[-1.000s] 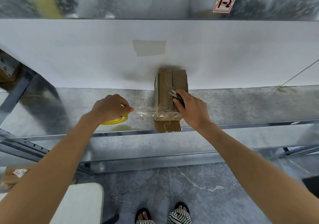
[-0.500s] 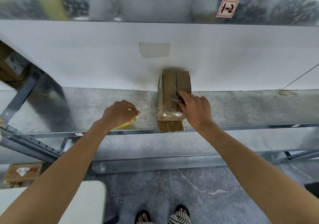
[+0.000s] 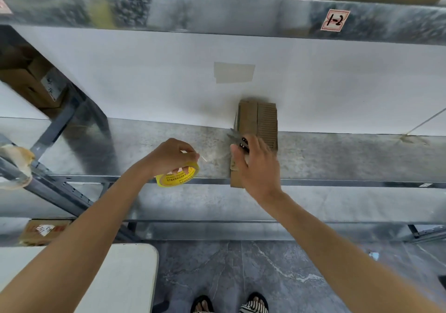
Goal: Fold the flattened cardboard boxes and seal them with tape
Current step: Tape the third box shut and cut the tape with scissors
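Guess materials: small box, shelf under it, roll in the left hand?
Box: brown corrugated cardboard, matte; exposed ribbed fluting on top. Shelf: likely galvanized steel; mottled grey, reflective sheen. Roll: seemingly clear plastic tape, glossy, over a yellow printed core.

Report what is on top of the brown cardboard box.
The right grip lies over the near half of the brown cardboard box, holding a black-handled tool. The top beneath is hidden; the ribbed far half is bare.
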